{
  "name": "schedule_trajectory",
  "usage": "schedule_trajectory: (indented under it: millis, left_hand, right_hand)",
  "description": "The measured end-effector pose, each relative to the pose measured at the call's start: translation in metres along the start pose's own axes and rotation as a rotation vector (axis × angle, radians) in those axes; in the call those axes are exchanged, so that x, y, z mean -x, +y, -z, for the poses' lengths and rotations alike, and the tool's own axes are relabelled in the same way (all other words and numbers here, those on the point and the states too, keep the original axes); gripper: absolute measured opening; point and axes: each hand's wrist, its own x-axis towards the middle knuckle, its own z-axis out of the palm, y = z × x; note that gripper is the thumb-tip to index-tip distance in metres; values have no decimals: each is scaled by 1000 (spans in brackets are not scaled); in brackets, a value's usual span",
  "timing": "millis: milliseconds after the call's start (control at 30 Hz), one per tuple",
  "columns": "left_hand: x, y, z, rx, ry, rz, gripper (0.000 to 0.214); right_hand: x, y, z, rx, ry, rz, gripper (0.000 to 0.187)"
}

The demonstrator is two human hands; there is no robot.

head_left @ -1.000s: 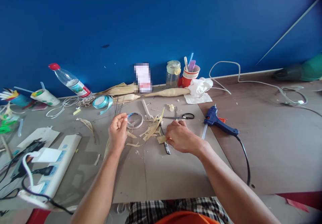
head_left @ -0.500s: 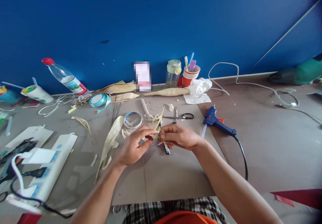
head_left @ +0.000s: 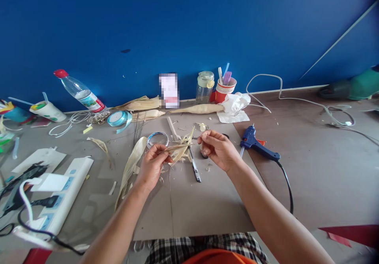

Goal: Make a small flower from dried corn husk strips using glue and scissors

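Observation:
My left hand [head_left: 153, 165] is closed in a pinch on a thin strip of dried corn husk [head_left: 177, 147] that points right, just above the grey board [head_left: 189, 204]. My right hand [head_left: 217, 148] hovers a little to the right with its fingers curled together over the scissors; what it pinches, if anything, is too small to name. A long pale husk leaf [head_left: 130, 167] lies left of my left hand. Husk scraps [head_left: 182, 153] and a craft knife [head_left: 194, 168] lie between the hands. A wire coil [head_left: 158, 138] sits beyond my left hand.
A blue glue gun [head_left: 257, 145] with its black cord lies right of my right hand. A white power strip [head_left: 63, 195] with plugs is at the left. Along the blue wall stand a water bottle [head_left: 79, 92], ribbon roll [head_left: 117, 118], jar [head_left: 205, 87] and red cup [head_left: 224, 89].
My hands met at the middle, then parted. The left hand now holds a husk strip; the right hand has lifted and moved right. The long husk leaf now lies on the board.

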Motion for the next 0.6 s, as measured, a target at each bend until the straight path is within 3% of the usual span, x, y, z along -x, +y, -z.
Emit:
schedule_trajectory:
  millis: [200, 433, 600]
  left_hand:
    - [1, 1, 1, 144, -45, 74, 26]
    - [4, 0, -6, 150, -128, 165, 20]
    - [7, -4, -11, 82, -205, 216, 20]
  right_hand:
    - [1, 11, -5, 560, 51, 60, 12]
    - [13, 12, -27, 527, -166, 40, 24]
    - [17, 15, -36, 553, -101, 145, 12]
